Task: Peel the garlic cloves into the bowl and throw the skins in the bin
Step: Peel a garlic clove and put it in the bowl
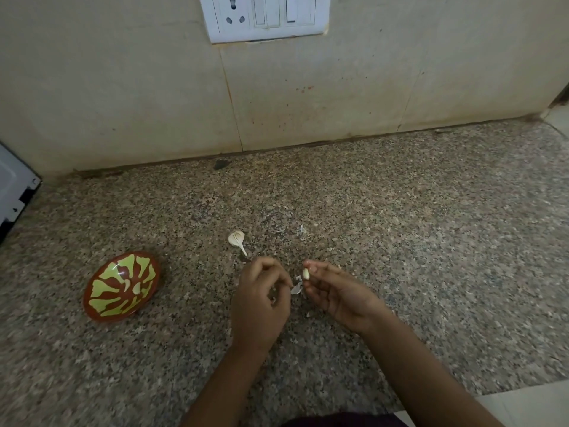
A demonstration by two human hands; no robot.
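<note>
My right hand [335, 291] pinches a pale garlic clove [306, 273] between thumb and fingertips above the granite counter. Close to its left, my left hand [261, 303] has its fingers curled around a thin flake of garlic skin [296, 289] that sticks out toward the clove. A red-brown bowl [92, 306] with a green pattern sits at the left, with two peeled cloves [132, 286] inside. The garlic bulb's leftover base with its stem [237, 239] lies on the counter just beyond my hands. No bin is in view.
Small skin scraps [303, 229] lie scattered on the speckled counter [431, 241] around my hands. A tiled wall with a white socket and switch plate [264, 16] rises behind. The corner of a white appliance [15, 192] juts in at the far left.
</note>
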